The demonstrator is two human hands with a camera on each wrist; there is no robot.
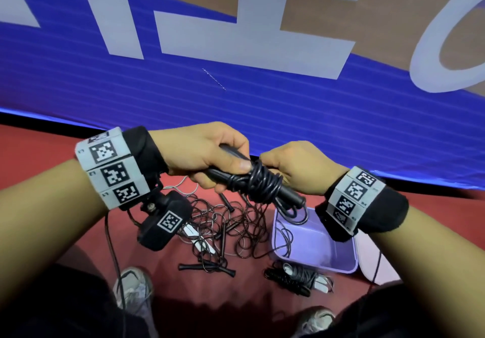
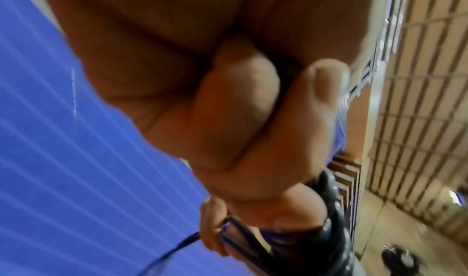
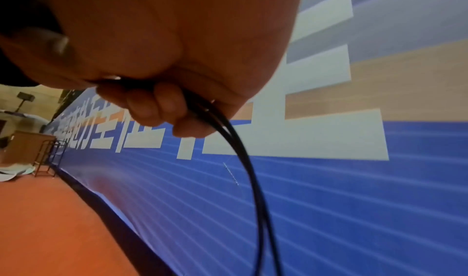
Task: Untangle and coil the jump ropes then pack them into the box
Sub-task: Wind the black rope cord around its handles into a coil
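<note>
My left hand [image 1: 210,159] grips the black handles of a jump rope [image 1: 262,184] held in the air, with its cord wound round the handles. My right hand [image 1: 291,169] pinches the loose black cord [image 3: 243,150] beside the winding. In the left wrist view my left hand's fingers [image 2: 240,108] curl round the handles. Below, a tangle of dark ropes [image 1: 225,227] lies on the red floor. A lilac box [image 1: 338,256] stands to its right, and a cord loop hangs into it. A coiled rope bundle [image 1: 296,278] lies in front of the box.
A blue banner [image 1: 236,88] with large white letters stands right behind the pile. My shoes [image 1: 132,288] are at the near edge of the red floor. The box's pale lid [image 1: 378,264] lies to its right. A wooden stand and metal rails [image 3: 38,152] are far off.
</note>
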